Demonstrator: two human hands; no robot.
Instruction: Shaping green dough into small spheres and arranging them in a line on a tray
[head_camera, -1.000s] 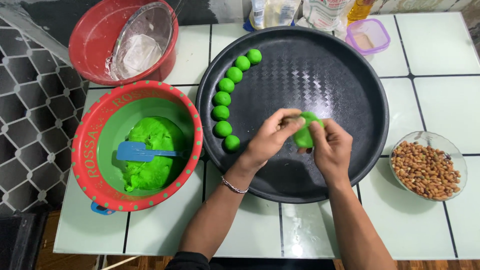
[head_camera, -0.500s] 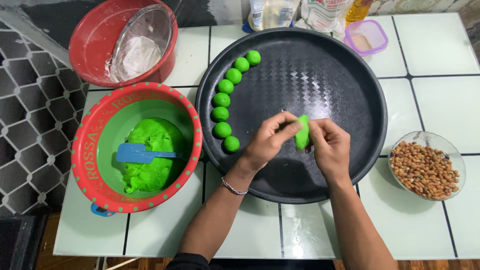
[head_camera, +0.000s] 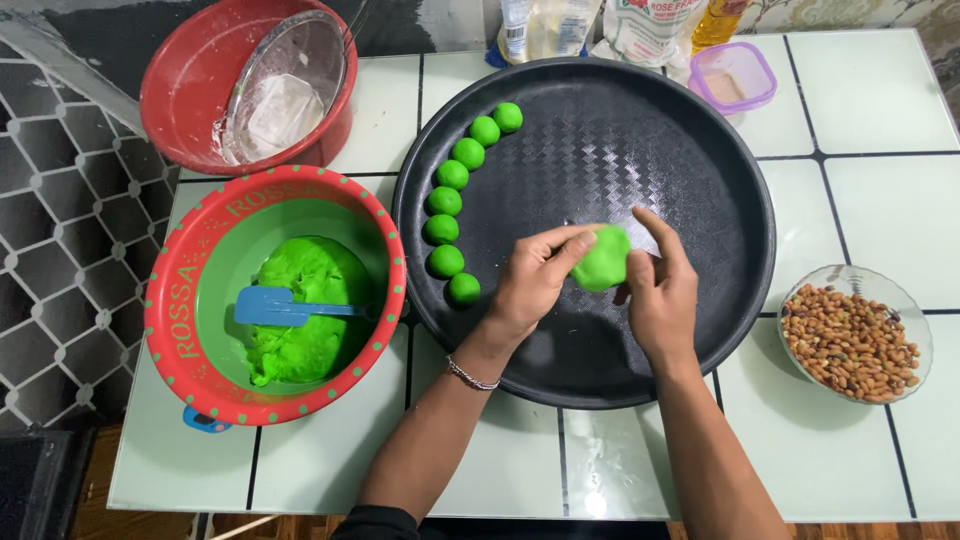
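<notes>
Over the middle of the round black tray (head_camera: 700, 150): green dough lump (head_camera: 601, 258) pinched between both hands, clear of the tray floor. Left hand (head_camera: 535, 280) closed on the lump's near-left side with thumb and fingertips; right hand (head_camera: 660, 285) cupped against its right side, fingers raised behind it. Grip of each hand partly closed, wrapped on the dough, nothing else held. Lump flattened and uneven, not yet round. Along the tray's left inner edge: curved row of green dough balls (head_camera: 445, 201), seven counted, smooth, close together, the lowest just left of the left hand. Rest of the tray floor bare, room for many more. Left of the tray, touching its rim or nearly so: red-rimmed green bowl (head_camera: 180, 300) with a large mass of green dough (head_camera: 305, 300) and a blue spatula (head_camera: 275, 306) lying across it. Judgement: early in the shaping, far more dough in the bowl than on the tray. Above the bowl: red basin (head_camera: 170, 90) with a metal sieve (head_camera: 290, 80) inside. Right of the tray on the white tiled counter (head_camera: 880, 100): glass dish of peanuts (head_camera: 850, 340), untouched. Above the tray's right rim: small purple-rimmed container (head_camera: 735, 75); bottles and a bag behind, cut off by the frame.
</notes>
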